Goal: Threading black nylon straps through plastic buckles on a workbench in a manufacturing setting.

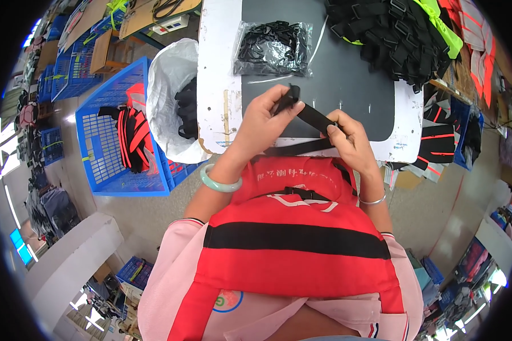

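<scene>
A black webbing strap (315, 118) runs between my two hands above the near edge of the table. My left hand (265, 118) pinches its looped end between thumb and fingers. Further along, my right hand (350, 140) grips the strap with thumb and fingers closed; a small part there is hidden by the fingers. Another stretch of black strap (301, 148) hangs below, close to my red apron (296, 227). Beyond my left hand lies a clear plastic bag (273, 50) of small black buckles.
A heap of black straps with buckles (395, 40) covers the table's far right. Left of the white-edged table (213, 108) stand a white sack (168, 108) with black pieces and a blue crate (105, 145) of black and red-orange strips. Striped pieces (438, 139) lie at right.
</scene>
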Motion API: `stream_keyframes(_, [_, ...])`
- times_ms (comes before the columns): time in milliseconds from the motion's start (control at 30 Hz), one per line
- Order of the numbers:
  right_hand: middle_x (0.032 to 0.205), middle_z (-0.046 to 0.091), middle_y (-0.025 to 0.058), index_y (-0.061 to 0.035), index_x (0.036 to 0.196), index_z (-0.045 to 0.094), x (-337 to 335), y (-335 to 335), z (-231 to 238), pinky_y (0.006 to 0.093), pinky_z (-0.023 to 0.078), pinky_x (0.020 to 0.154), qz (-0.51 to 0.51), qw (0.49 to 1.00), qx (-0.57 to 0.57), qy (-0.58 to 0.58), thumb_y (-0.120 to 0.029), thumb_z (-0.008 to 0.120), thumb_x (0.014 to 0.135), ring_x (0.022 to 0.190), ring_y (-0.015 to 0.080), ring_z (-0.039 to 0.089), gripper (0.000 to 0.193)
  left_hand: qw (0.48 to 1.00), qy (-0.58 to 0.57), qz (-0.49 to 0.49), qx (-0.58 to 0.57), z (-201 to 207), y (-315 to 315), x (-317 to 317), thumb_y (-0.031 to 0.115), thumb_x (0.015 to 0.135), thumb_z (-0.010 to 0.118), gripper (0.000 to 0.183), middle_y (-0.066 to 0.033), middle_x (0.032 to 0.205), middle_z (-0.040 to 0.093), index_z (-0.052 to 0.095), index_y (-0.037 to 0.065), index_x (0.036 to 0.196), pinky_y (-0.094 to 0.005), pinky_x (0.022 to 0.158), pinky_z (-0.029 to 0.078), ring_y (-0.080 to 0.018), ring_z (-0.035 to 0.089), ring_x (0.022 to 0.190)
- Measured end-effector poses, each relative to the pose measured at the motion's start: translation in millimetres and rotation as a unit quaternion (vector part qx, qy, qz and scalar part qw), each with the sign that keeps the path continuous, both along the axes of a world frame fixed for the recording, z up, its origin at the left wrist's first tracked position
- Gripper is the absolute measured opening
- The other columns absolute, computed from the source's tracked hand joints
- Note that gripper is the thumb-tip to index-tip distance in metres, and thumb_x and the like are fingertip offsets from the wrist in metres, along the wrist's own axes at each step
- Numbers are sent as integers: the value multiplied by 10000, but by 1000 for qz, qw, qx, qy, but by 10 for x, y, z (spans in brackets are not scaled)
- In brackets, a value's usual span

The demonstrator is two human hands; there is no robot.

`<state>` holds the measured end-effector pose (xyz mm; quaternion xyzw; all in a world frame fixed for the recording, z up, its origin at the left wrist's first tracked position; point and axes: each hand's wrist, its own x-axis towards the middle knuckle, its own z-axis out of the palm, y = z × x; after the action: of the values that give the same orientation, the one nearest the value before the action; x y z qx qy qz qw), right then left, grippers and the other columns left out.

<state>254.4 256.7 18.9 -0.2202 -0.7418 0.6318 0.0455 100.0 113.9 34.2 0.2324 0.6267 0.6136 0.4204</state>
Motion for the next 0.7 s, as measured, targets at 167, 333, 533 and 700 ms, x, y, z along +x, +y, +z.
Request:
stream_keyframes(167, [633, 437, -55, -53, 803, 534, -132, -200, 88, 201, 274, 497, -24, 974, -219, 45, -164, 517, 920, 557, 31, 353, 162, 997, -51, -7, 56, 87, 37, 123, 517, 977, 280, 542, 28, 826, 558, 574, 68, 1054, -149, 531, 324, -21, 442, 619])
stream_keyframes(333, [636, 449, -61, -80, 767, 513, -108, -223, 72, 187, 269, 486, -28, 945, -324, 12, -192, 516, 938, 545, 24, 357, 205, 997, -4, 2, 83, 14, 8, 171, 572, 948, 322, 626, 11, 843, 522, 554, 9, 1089, -199, 526, 317, -39, 400, 630])
stream_keyframes(533, [654, 488, 16, -58, 818, 490, -155, -267, 157, 183, 309, 451, -54, 925, -373, 57, -217, 505, 937, 529, 60, 414, 199, 986, 127, -6, 110, -80, 22, 223, 601, 921, 360, 674, -39, 843, 548, 520, -3, 1174, -260, 611, 440, -119, 532, 681])
stream_keyframes(700, [709, 510, -43, -67, 883, 552, -187, -266, 225, 176, 312, 509, -70, 911, -392, 107, -237, 510, 952, 565, 21, 390, 188, 952, 300, -50, 37, -89, 32, 250, 566, 895, 444, 642, -119, 897, 590, 501, 13, 1216, -352, 646, 496, -270, 624, 764])
